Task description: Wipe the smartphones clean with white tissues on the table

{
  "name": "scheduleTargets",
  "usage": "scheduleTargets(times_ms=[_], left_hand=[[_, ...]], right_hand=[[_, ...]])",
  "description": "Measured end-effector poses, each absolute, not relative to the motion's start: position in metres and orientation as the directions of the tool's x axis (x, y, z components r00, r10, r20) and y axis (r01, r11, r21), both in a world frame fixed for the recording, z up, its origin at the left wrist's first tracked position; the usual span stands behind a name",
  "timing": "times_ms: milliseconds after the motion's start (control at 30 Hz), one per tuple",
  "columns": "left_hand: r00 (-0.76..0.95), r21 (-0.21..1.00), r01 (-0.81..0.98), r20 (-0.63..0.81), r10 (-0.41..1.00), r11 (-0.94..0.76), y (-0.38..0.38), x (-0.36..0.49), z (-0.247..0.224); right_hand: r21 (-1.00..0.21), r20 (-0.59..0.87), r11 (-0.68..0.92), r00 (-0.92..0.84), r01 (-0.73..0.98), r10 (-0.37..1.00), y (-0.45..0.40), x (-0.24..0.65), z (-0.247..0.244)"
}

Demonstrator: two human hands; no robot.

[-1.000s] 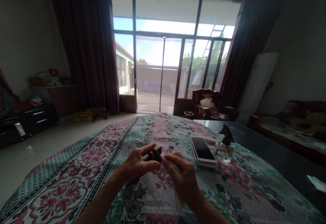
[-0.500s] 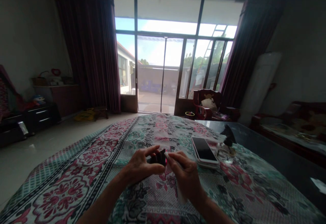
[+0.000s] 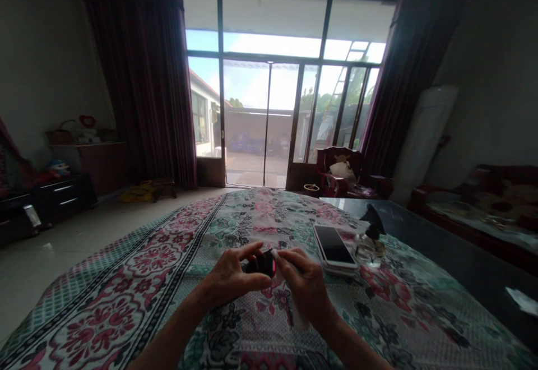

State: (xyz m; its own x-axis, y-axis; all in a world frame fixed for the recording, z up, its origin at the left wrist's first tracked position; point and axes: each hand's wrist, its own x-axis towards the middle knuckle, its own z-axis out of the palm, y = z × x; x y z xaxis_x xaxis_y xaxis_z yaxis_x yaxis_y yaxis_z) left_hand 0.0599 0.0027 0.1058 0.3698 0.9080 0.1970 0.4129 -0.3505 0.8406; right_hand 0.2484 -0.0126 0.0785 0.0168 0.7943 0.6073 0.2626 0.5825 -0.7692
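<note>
In the head view, my left hand [image 3: 231, 274] curls around a small black object [image 3: 264, 262] with a bright pink-red strip on its right edge. What kind of thing it is, I cannot make out. My right hand [image 3: 305, 280] is closed in a pinch on a white tissue-like piece [image 3: 300, 317]. One end pokes out at the fingertips, close against the black object, and the rest hangs below the palm. Whether the tip touches the object is too small to tell. Both hands are above a floral tablecloth [image 3: 168, 280].
To the right of my hands lies a white-framed phone [image 3: 335, 246] on a flat pale thing. Beside it stands a clear glass jar [image 3: 370, 251] with a black top. A dark table surface [image 3: 445, 258] extends right, and glass doors [image 3: 260, 123] are ahead.
The view has shifted slightly. My right hand has moved a little at the black object's edge, with the white piece still in its fingers. My left hand keeps its hold.
</note>
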Motion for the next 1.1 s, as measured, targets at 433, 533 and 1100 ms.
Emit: scheduleTargets(times_ms=[433, 533, 1100], left_hand=[[0.328, 0.882, 0.361, 0.185, 0.926, -0.304, 0.012, 0.053, 0.098], [0.347, 0.861, 0.389, 0.192, 0.918, -0.327, 0.011, 0.053, 0.098], [0.319, 0.871, 0.385, 0.186, 0.929, -0.306, 0.011, 0.052, 0.101]], right_hand=[[-0.751, 0.638, 0.627, -0.017, 0.209, 0.770, -0.023, 0.239, 0.085], [-0.762, 0.623, 0.611, -0.014, 0.217, 0.782, -0.019, 0.242, 0.082], [-0.761, 0.624, 0.611, -0.008, 0.219, 0.781, -0.025, 0.236, 0.085]])
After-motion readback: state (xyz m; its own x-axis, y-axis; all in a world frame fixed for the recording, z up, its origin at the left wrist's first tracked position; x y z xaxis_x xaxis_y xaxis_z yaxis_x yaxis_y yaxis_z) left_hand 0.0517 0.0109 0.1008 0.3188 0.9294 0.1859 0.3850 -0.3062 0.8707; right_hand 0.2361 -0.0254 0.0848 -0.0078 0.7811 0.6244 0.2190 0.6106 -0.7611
